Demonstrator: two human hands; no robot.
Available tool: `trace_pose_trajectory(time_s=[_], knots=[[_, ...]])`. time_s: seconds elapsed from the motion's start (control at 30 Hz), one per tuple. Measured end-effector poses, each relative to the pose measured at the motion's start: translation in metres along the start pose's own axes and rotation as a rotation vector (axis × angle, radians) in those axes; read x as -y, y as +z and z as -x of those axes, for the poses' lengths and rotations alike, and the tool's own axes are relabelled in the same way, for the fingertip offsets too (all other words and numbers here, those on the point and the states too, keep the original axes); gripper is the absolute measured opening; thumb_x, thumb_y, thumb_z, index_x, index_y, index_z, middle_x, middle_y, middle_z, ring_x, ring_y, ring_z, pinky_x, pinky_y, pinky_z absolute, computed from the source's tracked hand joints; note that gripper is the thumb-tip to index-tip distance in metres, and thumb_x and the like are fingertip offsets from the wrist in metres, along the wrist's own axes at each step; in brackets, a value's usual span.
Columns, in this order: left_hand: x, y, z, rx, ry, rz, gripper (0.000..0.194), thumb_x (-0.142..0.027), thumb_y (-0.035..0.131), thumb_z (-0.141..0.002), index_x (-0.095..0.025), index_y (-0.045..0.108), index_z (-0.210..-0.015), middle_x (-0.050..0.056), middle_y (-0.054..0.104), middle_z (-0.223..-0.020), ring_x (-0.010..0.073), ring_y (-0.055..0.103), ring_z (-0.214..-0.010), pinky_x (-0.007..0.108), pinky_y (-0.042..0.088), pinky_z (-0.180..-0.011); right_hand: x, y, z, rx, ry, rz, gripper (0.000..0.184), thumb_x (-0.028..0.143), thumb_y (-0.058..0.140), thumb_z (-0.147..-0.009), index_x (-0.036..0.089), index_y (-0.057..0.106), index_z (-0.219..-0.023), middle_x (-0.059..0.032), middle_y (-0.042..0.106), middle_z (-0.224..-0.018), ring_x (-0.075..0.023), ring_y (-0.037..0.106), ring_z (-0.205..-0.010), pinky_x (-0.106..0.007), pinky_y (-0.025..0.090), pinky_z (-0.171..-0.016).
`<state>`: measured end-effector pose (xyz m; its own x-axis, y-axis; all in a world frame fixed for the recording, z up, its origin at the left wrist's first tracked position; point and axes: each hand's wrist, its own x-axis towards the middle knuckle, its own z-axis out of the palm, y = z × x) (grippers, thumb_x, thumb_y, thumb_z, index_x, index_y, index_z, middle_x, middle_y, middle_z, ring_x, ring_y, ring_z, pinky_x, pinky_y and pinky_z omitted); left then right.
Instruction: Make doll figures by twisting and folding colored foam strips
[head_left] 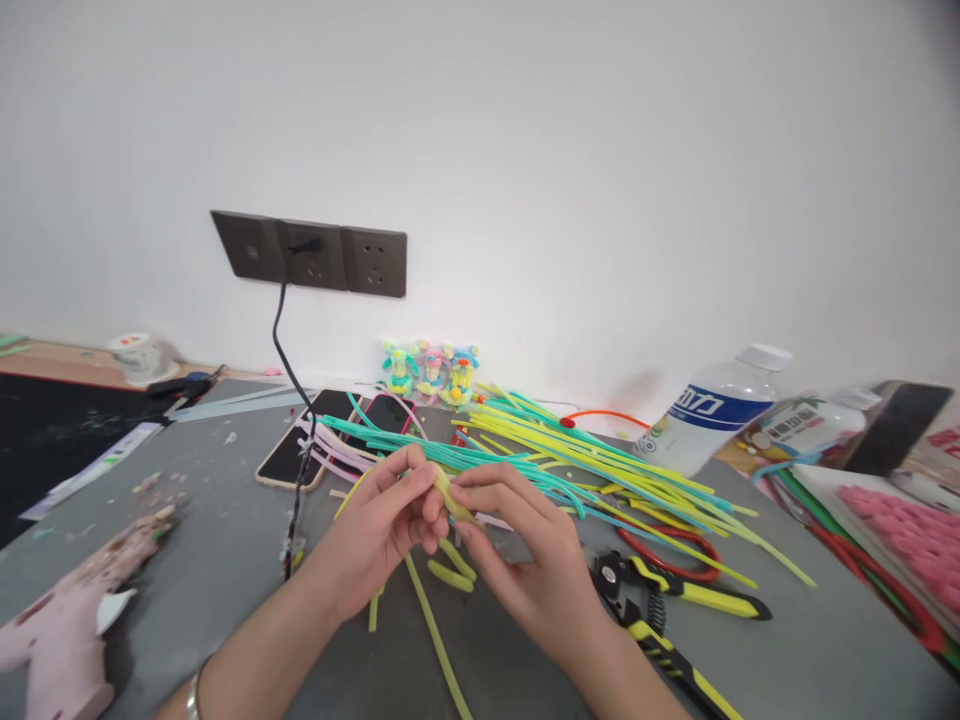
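My left hand (pixel 382 535) and my right hand (pixel 521 550) meet at the middle of the grey table. Between their fingertips they pinch a pale yellow pipe cleaner (pixel 452 500), bent into a small thick piece. Its exact shape is partly hidden by the fingers. A long yellow-green pipe cleaner (pixel 435 635) hangs or lies below the hands, and a curled yellow one (pixel 454 572) shows just under them. Behind the hands spreads a loose pile of teal pipe cleaners (pixel 420 447) and yellow pipe cleaners (pixel 592 450).
Pliers (pixel 645 600) with yellow-black handles and red-handled scissors (pixel 675 552) lie right. A pink glue gun (pixel 75 610) rests left. Two phones (pixel 296 455) lie beneath a black cable (pixel 281 340). Three small figures (pixel 430 372) stand by the wall; a bottle (pixel 712 405) stands right.
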<state>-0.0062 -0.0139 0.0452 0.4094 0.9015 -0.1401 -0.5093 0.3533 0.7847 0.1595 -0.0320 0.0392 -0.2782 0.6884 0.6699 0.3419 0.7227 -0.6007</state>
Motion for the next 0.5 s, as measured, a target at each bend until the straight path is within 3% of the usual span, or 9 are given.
trace_pose_trajectory(time_s=[0.5], knots=[[-0.0017,0.0022,0.0013,-0.027,0.084,-0.065,0.031,-0.034,0.078,-0.078,-0.016,0.053,-0.070,-0.002,0.066,-0.061,0.0082,0.062,-0.057,0.015,0.052,-0.054,0.0014,0.0026,-0.0009,-0.113,0.200,-0.244,0.014,0.011,0.065,-0.085,0.021,0.069,-0.093,-0.0032,0.070,-0.079,-0.0172,0.065,-0.072,-0.029,0.052,-0.066]])
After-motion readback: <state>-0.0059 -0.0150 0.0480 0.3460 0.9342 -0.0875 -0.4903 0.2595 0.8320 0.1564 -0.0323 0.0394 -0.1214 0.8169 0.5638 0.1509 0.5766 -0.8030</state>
